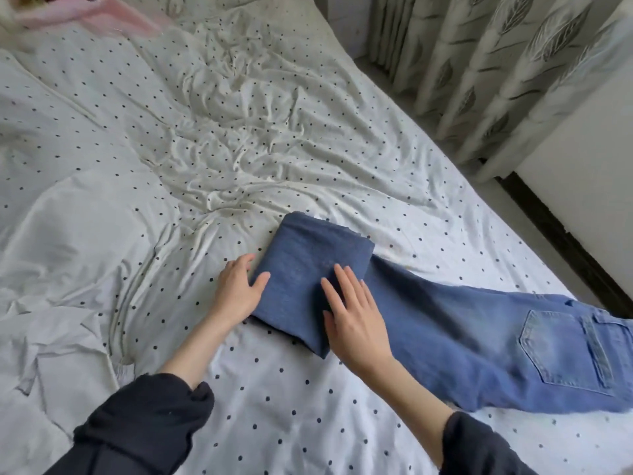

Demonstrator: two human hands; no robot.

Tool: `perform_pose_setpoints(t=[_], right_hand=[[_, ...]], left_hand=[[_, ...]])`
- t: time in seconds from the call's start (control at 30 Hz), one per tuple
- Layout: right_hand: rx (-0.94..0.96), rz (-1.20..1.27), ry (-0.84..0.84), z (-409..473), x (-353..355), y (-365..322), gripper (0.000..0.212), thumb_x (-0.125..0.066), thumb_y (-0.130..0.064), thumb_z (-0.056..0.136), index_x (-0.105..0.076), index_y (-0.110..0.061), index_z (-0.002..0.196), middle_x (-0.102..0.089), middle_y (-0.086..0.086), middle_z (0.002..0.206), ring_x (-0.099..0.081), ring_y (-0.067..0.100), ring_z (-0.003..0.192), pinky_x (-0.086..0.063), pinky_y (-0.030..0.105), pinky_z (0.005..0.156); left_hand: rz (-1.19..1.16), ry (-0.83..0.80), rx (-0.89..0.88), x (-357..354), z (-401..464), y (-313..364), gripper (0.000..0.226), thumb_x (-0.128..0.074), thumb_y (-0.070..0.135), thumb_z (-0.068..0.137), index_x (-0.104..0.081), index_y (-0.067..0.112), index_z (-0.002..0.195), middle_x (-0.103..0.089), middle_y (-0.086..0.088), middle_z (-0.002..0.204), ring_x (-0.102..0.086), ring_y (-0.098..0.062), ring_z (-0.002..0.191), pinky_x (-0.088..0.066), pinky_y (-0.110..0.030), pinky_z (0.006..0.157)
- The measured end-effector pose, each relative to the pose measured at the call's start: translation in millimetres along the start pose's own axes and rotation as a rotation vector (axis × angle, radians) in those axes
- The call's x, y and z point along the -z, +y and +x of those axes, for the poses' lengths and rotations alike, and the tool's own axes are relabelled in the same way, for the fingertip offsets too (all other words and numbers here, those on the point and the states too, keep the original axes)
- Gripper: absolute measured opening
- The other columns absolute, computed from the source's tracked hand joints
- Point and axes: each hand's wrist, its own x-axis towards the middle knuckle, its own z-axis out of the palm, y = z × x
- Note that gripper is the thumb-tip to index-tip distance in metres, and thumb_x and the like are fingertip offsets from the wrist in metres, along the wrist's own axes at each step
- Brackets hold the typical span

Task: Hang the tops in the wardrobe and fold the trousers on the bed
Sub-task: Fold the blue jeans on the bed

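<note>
Blue jeans lie across the bed, waist and back pocket toward the right edge, legs folded over into a thick pad at the left end. My left hand grips the left edge of that folded pad, fingers under it and thumb on top. My right hand lies flat on top of the folded part with straight fingers, pressing it down. A pink garment lies at the far top left corner of the bed.
The bed sheet is white with dark dots, wrinkled in the middle. A rumpled dotted duvet covers the left side. Leaf-patterned curtains hang beyond the bed's right edge, next to a white wall with a dark skirting.
</note>
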Motion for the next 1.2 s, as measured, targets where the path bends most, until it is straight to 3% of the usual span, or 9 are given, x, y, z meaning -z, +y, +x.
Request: perform_pose_setpoints(t=[0.17, 0.27, 0.37, 0.5, 0.7, 0.9, 1.0, 1.13, 1.2], right_hand=[[-0.013, 0.046, -0.316, -1, -5, 39, 0.054, -0.036, -0.027, 0.101, -0.016, -0.024, 0.150, 0.000, 0.000, 0.159, -0.001, 0.017, 0.146, -0.001, 0.030, 0.118], [-0.051, 0.089, -0.189, -1, 10, 43, 0.050, -0.045, -0.013, 0.095, -0.036, -0.015, 0.144, -0.026, 0.003, 0.154, -0.028, 0.020, 0.140, -0.018, 0.038, 0.115], [-0.214, -0.068, 0.127, -13, 21, 65, 0.048, -0.058, -0.006, 0.081, -0.054, -0.005, 0.129, -0.052, 0.016, 0.134, -0.053, 0.032, 0.120, -0.039, 0.046, 0.101], [-0.328, -0.228, -0.173, -19, 19, 104, 0.057, -0.032, -0.041, 0.099, -0.013, -0.026, 0.150, -0.003, 0.010, 0.159, -0.003, 0.028, 0.146, 0.000, 0.043, 0.116], [-0.271, -0.184, -0.293, -7, 0, 111, 0.057, -0.019, -0.046, 0.100, 0.002, -0.029, 0.150, 0.012, 0.005, 0.158, 0.012, 0.024, 0.145, 0.007, 0.044, 0.116], [-0.310, 0.415, -0.008, -35, 32, 80, 0.045, -0.037, -0.021, 0.100, -0.034, -0.014, 0.145, -0.017, 0.004, 0.157, -0.015, 0.019, 0.145, -0.006, 0.036, 0.117], [-0.334, 0.627, -0.084, -63, 44, 66, 0.033, -0.046, -0.013, 0.097, -0.057, -0.011, 0.128, -0.050, 0.003, 0.139, -0.045, 0.015, 0.130, -0.029, 0.021, 0.107], [-0.717, 1.243, -0.144, -70, 68, 69, 0.029, -0.042, -0.028, 0.099, -0.065, -0.012, 0.110, -0.069, 0.002, 0.106, -0.066, 0.019, 0.097, -0.049, 0.033, 0.089], [-0.779, 1.410, -0.103, -75, 79, 84, 0.032, -0.038, -0.037, 0.100, -0.062, -0.018, 0.108, -0.068, 0.002, 0.105, -0.067, 0.017, 0.088, -0.051, 0.034, 0.084]], left_hand=[[-0.142, -0.147, 0.073, 7, 6, 15, 0.034, -0.061, 0.016, 0.090, -0.057, 0.005, 0.121, -0.064, -0.012, 0.114, -0.060, -0.025, 0.106, -0.046, -0.038, 0.096], [-0.228, -0.177, 0.004, 12, -2, 30, 0.011, -0.059, 0.010, 0.087, -0.062, 0.019, 0.093, -0.069, 0.003, 0.090, -0.063, -0.008, 0.081, -0.050, -0.018, 0.072], [-0.234, -0.162, -0.024, 17, -13, 41, 0.011, -0.057, 0.007, 0.085, -0.063, 0.016, 0.086, -0.067, -0.001, 0.083, -0.059, -0.011, 0.073, -0.047, -0.024, 0.066], [-0.234, -0.090, 0.030, 24, -25, 37, 0.010, -0.055, 0.007, 0.085, -0.061, 0.011, 0.092, -0.065, -0.004, 0.086, -0.057, -0.012, 0.073, -0.043, -0.024, 0.062], [-0.183, -0.087, 0.118, 22, -52, 13, 0.025, -0.056, 0.008, 0.087, -0.051, 0.012, 0.111, -0.063, -0.007, 0.105, -0.061, -0.021, 0.094, -0.049, -0.037, 0.081], [0.014, 0.028, 0.069, 14, -72, 33, 0.031, -0.059, 0.020, 0.084, -0.050, 0.016, 0.114, -0.062, -0.001, 0.102, -0.059, -0.025, 0.097, -0.045, -0.036, 0.083], [-0.087, 0.009, -0.039, 7, -89, 63, 0.030, -0.063, 0.020, 0.083, -0.051, 0.019, 0.111, -0.064, 0.003, 0.097, -0.061, -0.022, 0.095, -0.047, -0.038, 0.088], [-0.056, -0.033, -0.165, -28, -111, 108, 0.039, -0.069, 0.028, 0.080, -0.043, 0.025, 0.109, -0.055, 0.018, 0.081, -0.056, -0.010, 0.077, -0.039, -0.025, 0.070], [-0.053, -0.220, -0.204, -57, -120, 129, 0.040, -0.066, 0.030, 0.083, -0.038, 0.026, 0.111, -0.053, 0.016, 0.076, -0.058, -0.013, 0.069, -0.046, -0.028, 0.070]])
